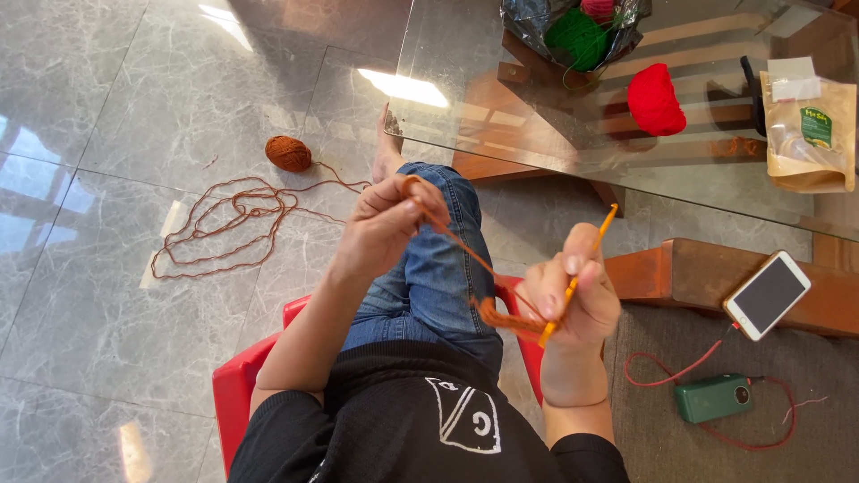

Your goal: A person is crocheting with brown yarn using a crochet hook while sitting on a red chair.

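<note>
Here, entries as seen from above:

Left hand (383,225): raised over the blue-jeaned knee (438,268), fingers curled shut around the thin rust-orange wool strand (465,249), strand looped over the forefinger and drawn taut down toward the work.

Right hand (573,300): fingers closed on the slim orange plastic crochet hook (586,259), shaft slanting up past the thumb, lower end meeting the work.

Work in hand: small rust-orange crocheted piece (503,315), hanging at the lower tip of the hook, between the two hands and above the red plastic chair seat (242,380).

Feed: round rust-orange yarn ball (288,153) on the grey marbled tile floor (98,107), well apart from the hands; loose tangle of unwound rust-orange strand (224,224) lying beside it.

Step, as judged: mid-stitch, yarn tensioned, hook at the last loop.

Next move, as judged: calls for a wrap of the taut strand over the hook head and a pull through, tension held by the left forefinger; slack already lying ready on the floor.

Edges: glass tabletop corner (403,116) just beyond the knee and near the left hand; brown wooden ledge (698,268) near the right hand.

Open room: wide to the left over the tiles; tighter to the right.

On the glass: red yarn ball (655,98), green yarn ball in a dark bag (577,38), tan paper pouch (808,134).

On the right: white smartphone (767,294) on the ledge; green power bank (713,398) with red cable on the mat.
</note>
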